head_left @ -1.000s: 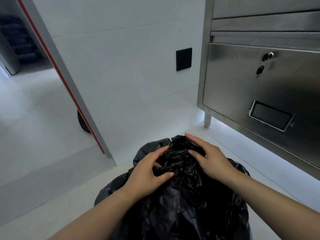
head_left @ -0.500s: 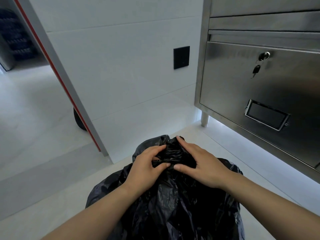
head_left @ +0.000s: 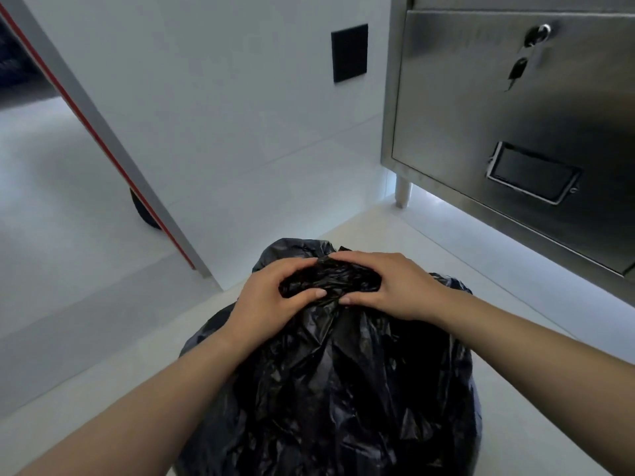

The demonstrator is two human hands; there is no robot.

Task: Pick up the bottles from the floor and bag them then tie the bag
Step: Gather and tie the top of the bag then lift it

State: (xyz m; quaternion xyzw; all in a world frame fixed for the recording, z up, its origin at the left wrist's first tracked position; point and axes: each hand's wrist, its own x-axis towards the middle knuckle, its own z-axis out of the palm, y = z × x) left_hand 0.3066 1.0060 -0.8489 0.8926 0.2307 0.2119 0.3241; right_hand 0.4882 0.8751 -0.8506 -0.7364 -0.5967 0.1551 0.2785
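You are looking down at a black bag point(head_left: 343, 389) that is sitting on the pale floor point(head_left: 103, 338) and filling the lower middle of your view, from about 6 o'clock up to the centre. Its mouth is gathered into a crumpled bunch point(head_left: 330, 280) at the top, and both of your hands are closing around that bunch. Your left hand point(head_left: 271, 300) is coming in from 7 o'clock, its fingers curling over the far side of the gathered plastic while the thumb is pressing in on the near side, so it is pinching the bunch. Your right hand point(head_left: 391, 286) is coming in from 4 o'clock and is gripping the same bunch in the same way, fingers over the top and thumb underneath; the two thumbs are lying just beside each other. No bottles are showing; the bag is opaque, so you cannot tell what is inside. At 2 o'clock a stainless steel cabinet point(head_left: 515, 132) is standing on a short leg point(head_left: 402, 194), with a key point(head_left: 517, 72) hanging from its lock. At 12 o'clock a black wall plate point(head_left: 349, 53) is sitting on the white wall.
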